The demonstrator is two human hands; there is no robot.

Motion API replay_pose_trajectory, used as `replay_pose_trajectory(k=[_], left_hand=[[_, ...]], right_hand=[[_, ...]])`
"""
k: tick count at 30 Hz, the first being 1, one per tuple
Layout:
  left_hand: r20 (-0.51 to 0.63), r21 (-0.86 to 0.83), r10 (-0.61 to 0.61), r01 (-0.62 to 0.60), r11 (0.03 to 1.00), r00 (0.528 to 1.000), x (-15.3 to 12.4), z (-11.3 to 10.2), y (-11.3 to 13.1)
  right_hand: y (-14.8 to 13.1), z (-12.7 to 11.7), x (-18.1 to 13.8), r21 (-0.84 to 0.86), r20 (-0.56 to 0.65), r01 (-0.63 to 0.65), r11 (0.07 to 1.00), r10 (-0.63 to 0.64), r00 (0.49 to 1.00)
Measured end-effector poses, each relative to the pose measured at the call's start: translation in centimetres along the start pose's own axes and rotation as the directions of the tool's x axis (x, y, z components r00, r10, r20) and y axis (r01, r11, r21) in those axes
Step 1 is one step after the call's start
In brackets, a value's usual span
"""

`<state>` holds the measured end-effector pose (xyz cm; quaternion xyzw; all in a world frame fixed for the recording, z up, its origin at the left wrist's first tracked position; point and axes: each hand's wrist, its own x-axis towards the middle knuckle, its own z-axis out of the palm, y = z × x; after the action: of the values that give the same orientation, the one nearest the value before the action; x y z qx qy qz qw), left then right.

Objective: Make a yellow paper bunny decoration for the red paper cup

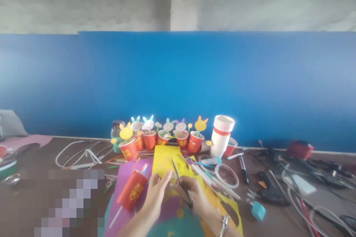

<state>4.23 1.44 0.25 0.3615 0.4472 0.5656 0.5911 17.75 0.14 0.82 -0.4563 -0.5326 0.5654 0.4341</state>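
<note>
Right hand (196, 192) is clamped on scissors (180, 182), left hand (155, 192) on paper piece (171, 186); decorated cups (164, 139) behind yellow sheet (167, 159) judged done, lying cup (132, 190) pending.

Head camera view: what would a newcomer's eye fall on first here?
The bright blue wall fills the background. Against it, mid-table, stands a row of red cups topped with paper bunny faces, a stack of white cups to its right. At the bottom, the right hand holds scissors over yellow paper.
</note>
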Motion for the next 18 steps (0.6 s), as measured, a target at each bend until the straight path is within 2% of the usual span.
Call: replay_pose_trajectory(k=[4, 7, 9, 12, 18], left_hand=[[0.120, -0.071, -0.002, 0.010, 0.997, 0.993, -0.6, 0.5, 0.6], [0.246, -0.098, 0.002, 0.023, 0.995, 0.969, -0.8, 0.8, 0.9], [0.290, -0.100, -0.012, 0.042, 0.994, 0.957, -0.9, 0.7, 0.8], [0.269, -0.100, -0.025, 0.054, 0.994, 0.963, -0.7, 0.6, 0.6], [0.142, -0.041, -0.038, 0.044, 0.998, 0.989, -0.5, 0.3, 0.7]], right_hand=[[0.0, 0.1, 0.0, 0.023, 0.024, 0.018, 1.000, -0.019, 1.000], [0.0, 0.1, 0.0, 0.018, 0.014, 0.027, 0.999, -0.027, 1.000], [0.2, 0.0, 0.1, 0.039, 0.012, 0.026, 0.999, -0.027, 1.000], [0.8, 0.0, 0.3, 0.103, 0.019, 0.032, 0.994, -0.034, 0.999], [1.1, -0.1, 0.3, 0.144, 0.028, 0.018, 0.989, -0.022, 0.999]])
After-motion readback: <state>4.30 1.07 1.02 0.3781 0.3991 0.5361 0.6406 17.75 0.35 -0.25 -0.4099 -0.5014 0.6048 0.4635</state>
